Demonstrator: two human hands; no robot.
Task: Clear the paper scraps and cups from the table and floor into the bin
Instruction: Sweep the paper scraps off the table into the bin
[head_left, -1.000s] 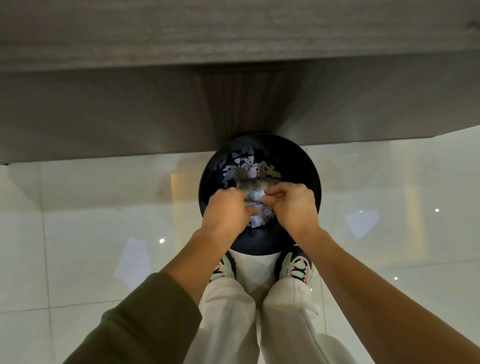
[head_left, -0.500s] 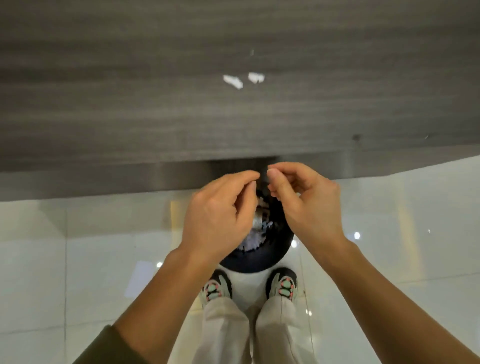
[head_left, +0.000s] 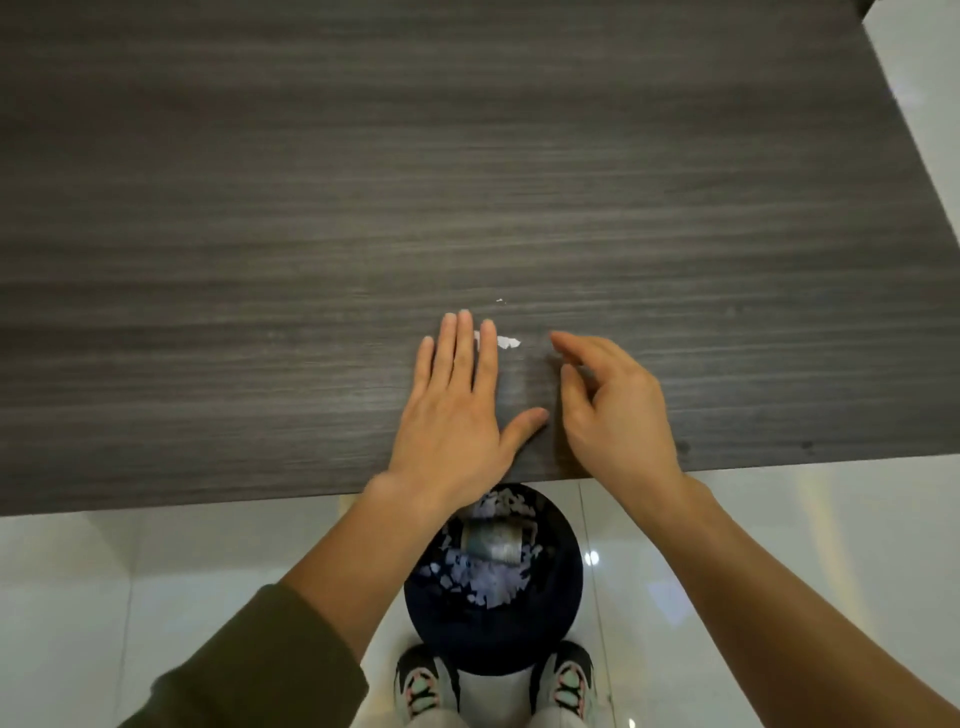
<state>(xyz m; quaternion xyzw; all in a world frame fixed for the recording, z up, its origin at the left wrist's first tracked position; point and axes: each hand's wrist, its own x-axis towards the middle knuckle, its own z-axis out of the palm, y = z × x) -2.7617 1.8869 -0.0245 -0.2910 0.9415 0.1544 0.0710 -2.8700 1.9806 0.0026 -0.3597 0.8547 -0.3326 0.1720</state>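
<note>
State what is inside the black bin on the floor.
The bin holds white paper scraps and a cup-like cylinder lying on its side. Its far part is covered by the table and left forearm.

I see a small white torn paper scrap (head_left: 508, 341) lying flat on the dark wood-grain bench (head_left: 260, 208), partly under my left hand (head_left: 457, 415). On the floor (head_left: 156, 561) below, a round black bin (head_left: 493, 639) holds white paper shreds (head_left: 483, 577) and a grey ribbed cup (head_left: 491, 540) on its side.

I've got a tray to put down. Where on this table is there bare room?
Bare: the table's far half, and the stretch left of the left hand. Crowded: front centre, paper scraps between it and the right hand.
</note>
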